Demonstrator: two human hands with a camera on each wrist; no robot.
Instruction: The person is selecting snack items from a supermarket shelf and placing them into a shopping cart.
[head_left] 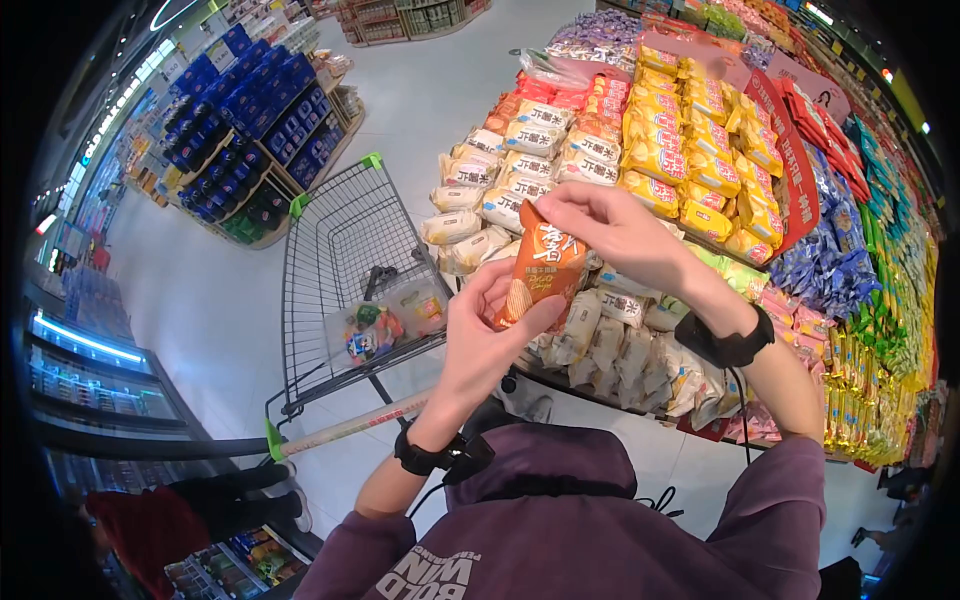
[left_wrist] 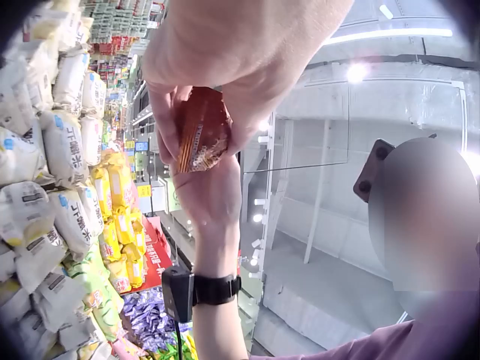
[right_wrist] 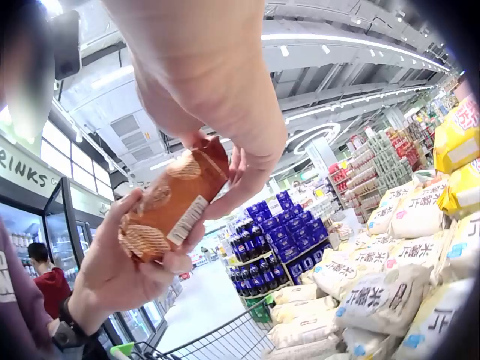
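Note:
An orange-brown snack packet (head_left: 545, 268) with pictures of ridged chips is held up between both hands, over the heaped bags. My left hand (head_left: 480, 325) grips its lower part, thumb across the front. The fingers of my right hand (head_left: 625, 235) pinch its top corner. In the right wrist view the back of the packet (right_wrist: 176, 202) shows a white barcode label, with the left hand (right_wrist: 112, 277) curled round its lower end. The left wrist view shows the packet (left_wrist: 202, 131) partly covered by the left hand (left_wrist: 217, 45).
White bags (head_left: 530, 135) and yellow bags (head_left: 655, 130) lie heaped on the display in front. A wire shopping cart (head_left: 345, 225) with colourful packets inside stands at the left. Blue cartons (head_left: 245, 85) are stacked beyond it. A person in red (head_left: 150, 540) is at the lower left.

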